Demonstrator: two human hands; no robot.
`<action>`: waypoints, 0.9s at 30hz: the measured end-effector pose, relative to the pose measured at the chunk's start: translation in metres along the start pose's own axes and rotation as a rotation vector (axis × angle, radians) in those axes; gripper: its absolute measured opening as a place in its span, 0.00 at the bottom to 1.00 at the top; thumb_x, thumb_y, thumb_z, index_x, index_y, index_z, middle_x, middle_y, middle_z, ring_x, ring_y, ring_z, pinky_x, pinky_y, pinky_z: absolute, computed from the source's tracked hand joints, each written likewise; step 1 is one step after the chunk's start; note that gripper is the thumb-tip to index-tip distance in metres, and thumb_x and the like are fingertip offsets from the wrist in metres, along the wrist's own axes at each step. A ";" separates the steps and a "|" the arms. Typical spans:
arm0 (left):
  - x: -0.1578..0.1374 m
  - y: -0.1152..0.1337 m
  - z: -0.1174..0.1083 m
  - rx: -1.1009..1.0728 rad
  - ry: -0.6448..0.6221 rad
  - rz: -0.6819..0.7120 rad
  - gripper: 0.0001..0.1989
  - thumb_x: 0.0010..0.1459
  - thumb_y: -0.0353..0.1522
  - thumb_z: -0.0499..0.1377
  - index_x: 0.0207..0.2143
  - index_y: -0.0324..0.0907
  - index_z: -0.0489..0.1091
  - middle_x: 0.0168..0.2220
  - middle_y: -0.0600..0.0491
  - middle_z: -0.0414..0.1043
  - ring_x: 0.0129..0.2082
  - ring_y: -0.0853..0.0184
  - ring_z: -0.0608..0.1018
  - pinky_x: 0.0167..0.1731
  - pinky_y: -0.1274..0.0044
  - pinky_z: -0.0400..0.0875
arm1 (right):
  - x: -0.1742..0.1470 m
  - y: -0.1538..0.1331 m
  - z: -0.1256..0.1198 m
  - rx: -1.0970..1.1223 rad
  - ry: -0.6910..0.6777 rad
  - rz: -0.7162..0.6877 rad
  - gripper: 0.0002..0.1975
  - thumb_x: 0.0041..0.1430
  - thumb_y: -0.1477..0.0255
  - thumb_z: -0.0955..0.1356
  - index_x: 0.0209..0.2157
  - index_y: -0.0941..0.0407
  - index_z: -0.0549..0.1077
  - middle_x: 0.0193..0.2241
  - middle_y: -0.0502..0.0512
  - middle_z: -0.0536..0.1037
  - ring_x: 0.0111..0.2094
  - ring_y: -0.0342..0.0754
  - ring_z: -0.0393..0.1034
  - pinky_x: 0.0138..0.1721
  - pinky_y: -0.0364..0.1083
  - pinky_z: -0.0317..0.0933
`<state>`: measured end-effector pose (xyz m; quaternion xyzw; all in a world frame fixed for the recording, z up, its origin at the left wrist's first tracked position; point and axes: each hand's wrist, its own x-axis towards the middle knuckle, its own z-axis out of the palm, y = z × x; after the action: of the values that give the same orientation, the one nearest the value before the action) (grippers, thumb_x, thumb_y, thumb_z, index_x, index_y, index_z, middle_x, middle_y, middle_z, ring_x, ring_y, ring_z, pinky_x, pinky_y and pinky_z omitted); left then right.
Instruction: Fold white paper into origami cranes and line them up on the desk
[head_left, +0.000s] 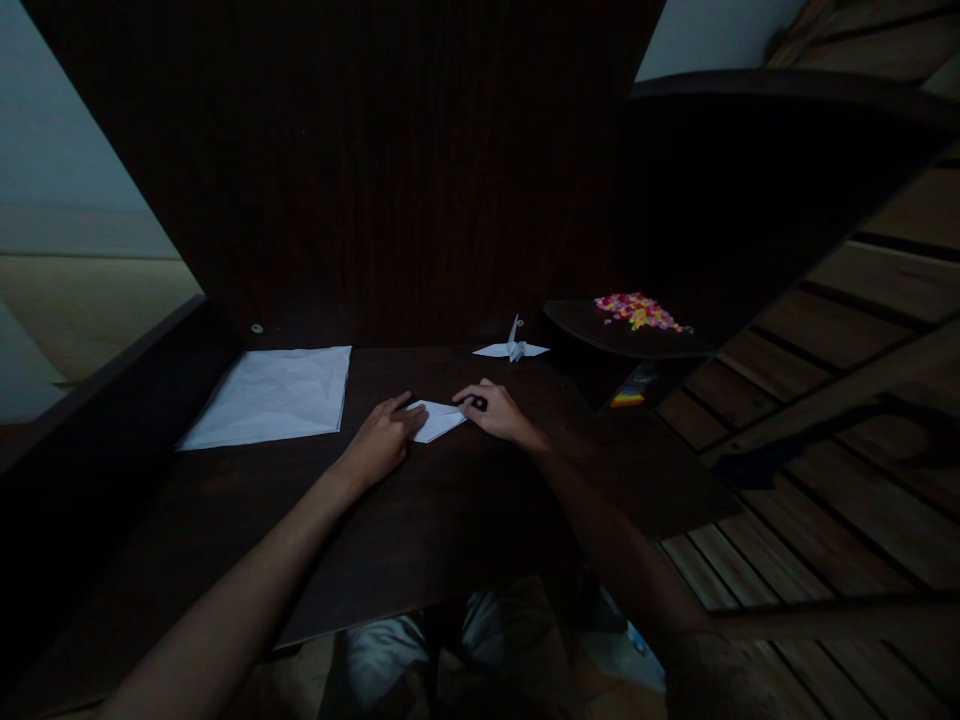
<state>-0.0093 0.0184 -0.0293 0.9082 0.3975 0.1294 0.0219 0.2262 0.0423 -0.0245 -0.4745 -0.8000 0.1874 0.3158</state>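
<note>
A small piece of white folded paper point(439, 424), kite-like in outline with a pointed right end, lies on the dark desk in front of me. My left hand point(384, 436) holds its left end, the fingers resting on the paper against the desk. At the right tip, my right hand point(493, 410) pinches the paper between thumb and forefinger, the fingers curled. Beyond my right hand stands a finished white paper crane point(515, 349) with its wings spread. The finer folds under my fingertips are hidden.
White paper sheets point(281, 392) lie at the desk's left. A low corner shelf point(577, 330) at the right bears a pile of small pink, red and yellow pieces point(641, 311). Under it is a rainbow-striped item point(630, 395). A dark back panel point(420, 180) rises behind the desk point(450, 520).
</note>
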 end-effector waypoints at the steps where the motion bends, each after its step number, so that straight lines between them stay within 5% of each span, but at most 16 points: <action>1: 0.000 0.000 0.000 -0.015 -0.002 -0.010 0.30 0.49 0.19 0.48 0.55 0.39 0.65 0.57 0.48 0.67 0.62 0.59 0.60 0.58 0.64 0.60 | 0.000 -0.001 0.000 -0.001 -0.024 0.007 0.10 0.54 0.78 0.67 0.38 0.56 0.77 0.29 0.52 0.75 0.32 0.44 0.65 0.36 0.44 0.59; 10: -0.001 0.015 -0.002 -0.054 -0.008 -0.116 0.20 0.64 0.33 0.44 0.53 0.39 0.65 0.56 0.45 0.68 0.59 0.58 0.65 0.54 0.66 0.66 | 0.003 0.002 0.001 -0.120 -0.103 -0.016 0.06 0.55 0.75 0.69 0.36 0.57 0.76 0.25 0.49 0.71 0.32 0.44 0.63 0.37 0.44 0.56; 16: -0.001 0.012 0.005 -0.009 -0.021 -0.009 0.24 0.66 0.38 0.39 0.58 0.36 0.60 0.61 0.43 0.60 0.63 0.59 0.59 0.60 0.65 0.55 | 0.002 0.010 0.002 -0.155 -0.048 0.000 0.03 0.54 0.78 0.69 0.31 0.57 0.75 0.29 0.51 0.70 0.34 0.45 0.63 0.38 0.44 0.57; 22: -0.001 0.012 0.005 0.000 -0.045 -0.017 0.26 0.65 0.40 0.42 0.59 0.35 0.59 0.62 0.41 0.58 0.63 0.58 0.58 0.61 0.63 0.54 | 0.002 0.012 0.002 -0.070 -0.001 0.184 0.07 0.49 0.83 0.68 0.29 0.58 0.75 0.28 0.51 0.71 0.29 0.42 0.65 0.33 0.42 0.59; 27: -0.001 0.013 0.005 0.012 -0.046 -0.024 0.25 0.66 0.39 0.41 0.58 0.35 0.59 0.62 0.41 0.57 0.63 0.57 0.58 0.61 0.63 0.54 | 0.002 0.012 0.000 -0.049 -0.007 0.195 0.17 0.45 0.88 0.63 0.30 0.57 0.77 0.27 0.51 0.74 0.28 0.41 0.66 0.30 0.40 0.59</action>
<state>0.0008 0.0094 -0.0327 0.9062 0.4084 0.1059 0.0272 0.2333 0.0501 -0.0314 -0.5571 -0.7553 0.1995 0.2816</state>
